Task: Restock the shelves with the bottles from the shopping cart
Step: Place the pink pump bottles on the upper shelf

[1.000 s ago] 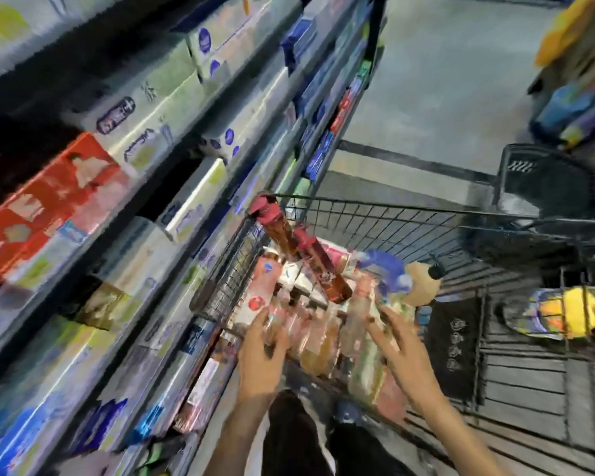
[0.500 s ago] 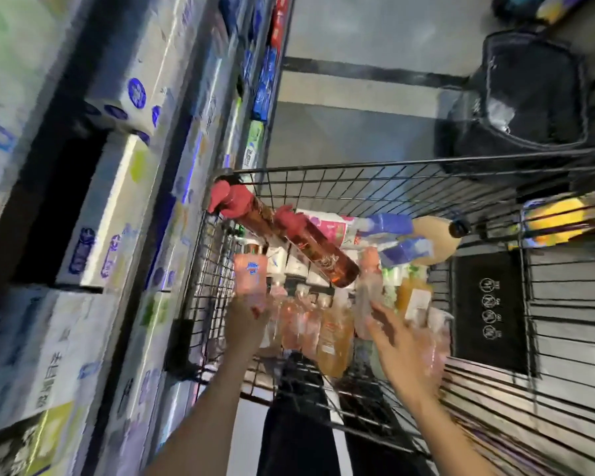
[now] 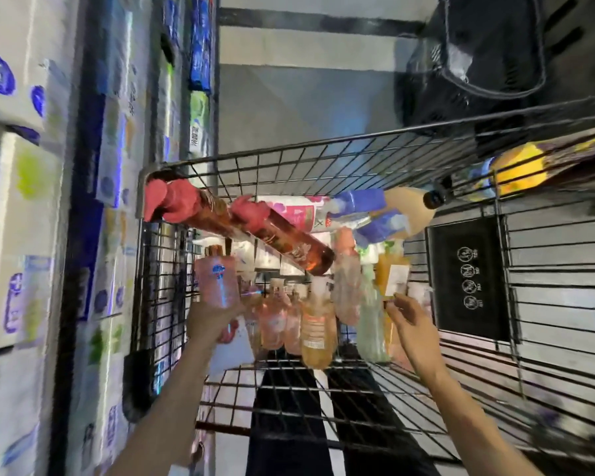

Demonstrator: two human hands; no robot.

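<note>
- Black wire forms the shopping cart below us; its left wall stands just beside the shelves, leaving only a thin gap there.
- We hold a pink bottle upright in our left hand, fingers curled round its lower part, lifted near the cart's left wall.
- Our right hand reaches over the standing bottles, thumb and fingers narrowly parted by an orange bottle; we cannot tell whether it grips anything.
- Two long red-capped bottles lie slanted across the pile, one cap resting at the cart's far left corner.
- Behind them lie blue-capped bottles and a tan bottle with a black cap near the rim.
- Open room shows in the cart's right half, where bare wire and a black panel are visible.
- Grey floor stretches ahead of the cart, with a dark basket to the right.
- Boxed goods fill the shelves on our left.
</note>
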